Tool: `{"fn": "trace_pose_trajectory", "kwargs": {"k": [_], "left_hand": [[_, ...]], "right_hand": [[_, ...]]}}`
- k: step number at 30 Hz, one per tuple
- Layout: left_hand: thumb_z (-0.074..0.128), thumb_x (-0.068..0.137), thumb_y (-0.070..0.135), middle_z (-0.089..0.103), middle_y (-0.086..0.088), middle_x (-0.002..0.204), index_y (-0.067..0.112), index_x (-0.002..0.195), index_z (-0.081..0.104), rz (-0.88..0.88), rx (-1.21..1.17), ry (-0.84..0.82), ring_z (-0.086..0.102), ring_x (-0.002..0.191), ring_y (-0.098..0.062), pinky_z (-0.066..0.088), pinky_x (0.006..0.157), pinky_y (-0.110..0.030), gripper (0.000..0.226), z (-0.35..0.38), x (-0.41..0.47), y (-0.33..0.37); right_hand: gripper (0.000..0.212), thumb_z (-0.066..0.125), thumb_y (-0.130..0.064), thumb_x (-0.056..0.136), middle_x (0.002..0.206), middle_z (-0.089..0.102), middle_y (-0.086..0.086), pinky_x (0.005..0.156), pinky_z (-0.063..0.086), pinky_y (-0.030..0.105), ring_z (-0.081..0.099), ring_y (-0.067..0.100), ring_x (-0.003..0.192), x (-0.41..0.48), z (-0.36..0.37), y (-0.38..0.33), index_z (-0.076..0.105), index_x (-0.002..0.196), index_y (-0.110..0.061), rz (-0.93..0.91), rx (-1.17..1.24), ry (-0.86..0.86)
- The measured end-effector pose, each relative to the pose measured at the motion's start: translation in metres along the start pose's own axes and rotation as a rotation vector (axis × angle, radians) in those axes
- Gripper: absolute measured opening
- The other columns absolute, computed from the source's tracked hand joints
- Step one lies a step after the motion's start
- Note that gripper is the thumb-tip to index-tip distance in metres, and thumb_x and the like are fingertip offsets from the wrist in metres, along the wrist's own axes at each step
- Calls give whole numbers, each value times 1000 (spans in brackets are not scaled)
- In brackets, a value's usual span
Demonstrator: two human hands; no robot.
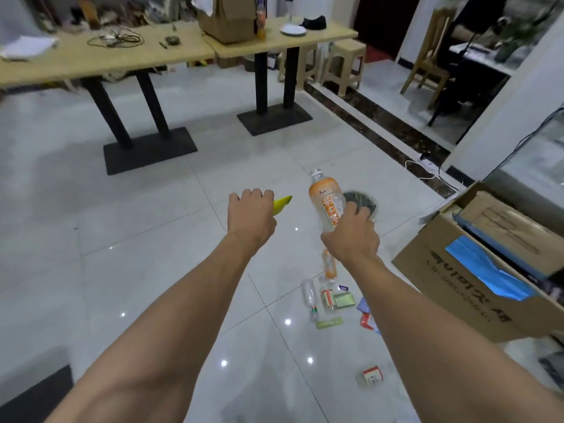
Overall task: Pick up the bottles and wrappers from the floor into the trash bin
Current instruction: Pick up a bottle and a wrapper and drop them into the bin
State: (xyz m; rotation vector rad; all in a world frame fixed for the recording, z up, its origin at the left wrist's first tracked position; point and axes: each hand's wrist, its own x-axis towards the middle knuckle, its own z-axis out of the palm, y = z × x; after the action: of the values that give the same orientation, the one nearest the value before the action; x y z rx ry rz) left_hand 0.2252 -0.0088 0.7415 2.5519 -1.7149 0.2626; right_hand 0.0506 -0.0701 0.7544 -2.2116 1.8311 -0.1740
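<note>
My right hand [351, 236] grips a clear bottle with an orange label [326, 203], held upright in the air. Behind it a dark round thing [361, 203] shows, blurred; I cannot tell what it is. My left hand [251, 218] is closed around a yellow wrapper [282, 204] that sticks out to the right. On the tiled floor below lie another orange-label bottle [329, 265], a clear bottle [309, 297], a small bottle with a red-white label [327, 297], green wrappers [344, 300] [329, 323], a red and blue wrapper [367, 319] and a small red-white cup [373, 375].
An open cardboard box [457, 276] with blue tape stands at the right. Two tables on black pedestals [149, 151] stand ahead, with another box [227, 22] on top. Plastic stools [345, 65], a wooden chair [430, 53] and a power strip with cable [425, 164] lie beyond.
</note>
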Motion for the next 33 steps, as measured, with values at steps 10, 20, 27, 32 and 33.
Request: {"fn": "trace_pose_trajectory", "kwargs": {"k": [10, 20, 27, 32, 33], "left_hand": [[53, 86, 29, 61, -7, 100, 13, 108, 53, 4, 4, -31, 54, 92, -28, 33, 75, -36, 28, 5, 8, -65], [50, 86, 21, 59, -8, 100, 12, 105, 53, 195, 43, -32, 52, 92, -27, 32, 75, -36, 21, 22, 94, -45], [53, 84, 18, 58, -7, 94, 13, 101, 54, 258, -33, -36, 52, 86, -27, 32, 69, -35, 19, 40, 211, 13], [56, 82, 17, 59, -4, 94, 15, 102, 53, 373, -12, -43, 51, 84, -25, 31, 67, -33, 20, 56, 284, 56], [56, 82, 17, 59, -4, 93, 15, 102, 53, 388, -16, -43, 52, 83, -25, 30, 67, -33, 20, 58, 297, 65]], "right_hand": [[70, 73, -36, 76, 123, 43, 12, 76, 47, 38, 56, 33, 107, -6, 11, -35, 36, 129, -10, 94, -2, -7], [69, 72, -33, 78, 123, 42, 11, 81, 50, 39, 57, 31, 108, 58, 2, -32, 35, 130, -9, 211, 34, 13], [73, 72, -39, 77, 123, 43, 11, 85, 50, 40, 56, 31, 108, 161, -7, 7, 35, 132, -10, 386, 165, 70], [76, 76, -39, 73, 119, 42, 8, 82, 52, 36, 55, 27, 107, 232, -10, 35, 34, 131, -15, 497, 217, 86], [75, 76, -39, 74, 119, 42, 8, 81, 52, 36, 55, 27, 107, 243, -9, 40, 33, 131, -16, 520, 215, 92]]}}
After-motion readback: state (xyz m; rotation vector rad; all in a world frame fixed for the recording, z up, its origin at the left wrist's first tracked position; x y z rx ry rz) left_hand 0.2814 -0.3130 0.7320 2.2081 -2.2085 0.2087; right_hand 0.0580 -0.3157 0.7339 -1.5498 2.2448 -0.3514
